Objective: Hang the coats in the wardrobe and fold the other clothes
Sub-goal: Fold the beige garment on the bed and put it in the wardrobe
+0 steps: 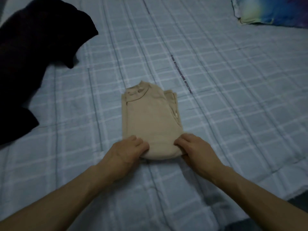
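1. Beige top [150, 117] lies mid-bed on the checked blue bedspread [233, 97], already narrowed to a strip w/ sleeves tucked in; collar end far from the person, near end doubled into a rounded fold
2. Key relation: long axis runs straight away from the body, collar dead ahead of the grip, so the next fold looks like a push or carry forward along that axis, not sideways
3. Left hand [128, 150] clamped on the near-left corner, fingers curled on top, thumb side under the roll as far as can be seen
4. Right hand [195, 147] clamped on the near-right corner in the same way; knuckles up, fingertips pressed into the cloth
5. Both hands about equally near, one per corner; forearms reach in symmetric, wrists low & close to the bedspread
6. Dark garment [33, 64] heaped far left, well apart from the top, not yet handled; coat or not, can't tell
7. Pillow [275, 12] at far right corner, clear of the work
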Action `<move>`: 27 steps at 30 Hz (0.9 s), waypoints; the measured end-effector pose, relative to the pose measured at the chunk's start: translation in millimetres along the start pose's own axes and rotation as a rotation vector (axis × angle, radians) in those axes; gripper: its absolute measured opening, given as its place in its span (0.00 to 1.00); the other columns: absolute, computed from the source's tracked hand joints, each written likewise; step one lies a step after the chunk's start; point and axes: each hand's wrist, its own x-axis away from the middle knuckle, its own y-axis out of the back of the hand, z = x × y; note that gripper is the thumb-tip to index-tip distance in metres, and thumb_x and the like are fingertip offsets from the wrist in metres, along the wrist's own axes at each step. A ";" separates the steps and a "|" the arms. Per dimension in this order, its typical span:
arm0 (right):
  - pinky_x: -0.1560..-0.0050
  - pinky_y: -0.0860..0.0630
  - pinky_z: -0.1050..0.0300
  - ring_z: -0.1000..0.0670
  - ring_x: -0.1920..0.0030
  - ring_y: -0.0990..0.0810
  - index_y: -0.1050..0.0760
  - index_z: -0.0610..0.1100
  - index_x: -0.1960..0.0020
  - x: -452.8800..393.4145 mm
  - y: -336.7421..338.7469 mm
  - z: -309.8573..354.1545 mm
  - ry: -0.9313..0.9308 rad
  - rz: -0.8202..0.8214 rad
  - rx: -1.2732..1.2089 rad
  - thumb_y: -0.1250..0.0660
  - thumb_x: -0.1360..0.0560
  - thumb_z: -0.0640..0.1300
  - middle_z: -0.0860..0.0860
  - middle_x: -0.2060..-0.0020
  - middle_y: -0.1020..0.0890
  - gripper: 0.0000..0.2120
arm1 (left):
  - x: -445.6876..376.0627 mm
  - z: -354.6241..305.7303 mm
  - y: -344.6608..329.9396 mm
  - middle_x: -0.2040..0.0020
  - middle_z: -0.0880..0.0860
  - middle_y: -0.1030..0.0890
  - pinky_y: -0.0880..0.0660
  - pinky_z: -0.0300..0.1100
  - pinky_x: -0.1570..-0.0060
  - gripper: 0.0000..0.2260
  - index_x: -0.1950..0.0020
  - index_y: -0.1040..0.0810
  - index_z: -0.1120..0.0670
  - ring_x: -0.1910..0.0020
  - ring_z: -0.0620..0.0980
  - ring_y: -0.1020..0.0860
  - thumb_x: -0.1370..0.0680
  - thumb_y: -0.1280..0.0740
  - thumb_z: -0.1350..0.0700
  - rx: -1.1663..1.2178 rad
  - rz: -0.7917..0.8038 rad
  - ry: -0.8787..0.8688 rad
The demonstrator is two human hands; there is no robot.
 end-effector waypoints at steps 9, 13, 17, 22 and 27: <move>0.49 0.26 0.60 0.54 0.50 0.22 0.22 0.48 0.43 38.8 14.7 17.2 -0.052 0.071 -0.399 0.31 0.29 0.42 0.52 0.49 0.23 0.14 | 35.4 -16.3 13.2 0.52 0.49 0.19 0.29 0.37 0.56 0.11 0.45 0.26 0.48 0.55 0.46 0.24 0.27 0.37 0.53 0.365 0.046 0.082; 0.49 0.23 0.58 0.55 0.51 0.19 0.20 0.49 0.46 -4.0 46.8 1.2 -0.190 -0.040 -0.614 0.28 0.29 0.46 0.56 0.53 0.17 0.12 | -2.5 12.4 44.6 0.54 0.43 0.23 0.34 0.27 0.54 0.10 0.47 0.22 0.50 0.56 0.36 0.26 0.27 0.36 0.51 0.477 0.054 0.173; 0.54 0.22 0.58 0.54 0.54 0.18 0.21 0.47 0.46 -51.3 61.4 -9.2 -0.316 -0.150 -0.827 0.27 0.26 0.38 0.54 0.55 0.17 0.10 | -37.2 43.4 62.4 0.48 0.35 0.21 0.34 0.23 0.48 0.11 0.44 0.20 0.45 0.49 0.27 0.25 0.25 0.34 0.50 0.550 -0.121 0.352; 0.59 0.22 0.56 0.53 0.57 0.20 0.23 0.52 0.44 -119.3 44.8 -32.3 -0.479 -0.255 -0.870 0.27 0.26 0.47 0.51 0.55 0.18 0.12 | -80.9 78.0 53.9 0.53 0.42 0.18 0.34 0.21 0.55 0.07 0.48 0.19 0.50 0.53 0.38 0.23 0.24 0.30 0.58 0.455 -0.313 0.617; 0.41 0.23 0.51 0.50 0.45 0.21 0.25 0.48 0.38 -167.8 14.0 -54.5 -0.675 -0.210 -0.715 0.28 0.27 0.47 0.51 0.44 0.21 0.18 | -113.9 103.2 24.9 0.50 0.48 0.18 0.28 0.37 0.50 0.06 0.47 0.20 0.53 0.49 0.49 0.21 0.23 0.32 0.55 0.491 -0.413 0.884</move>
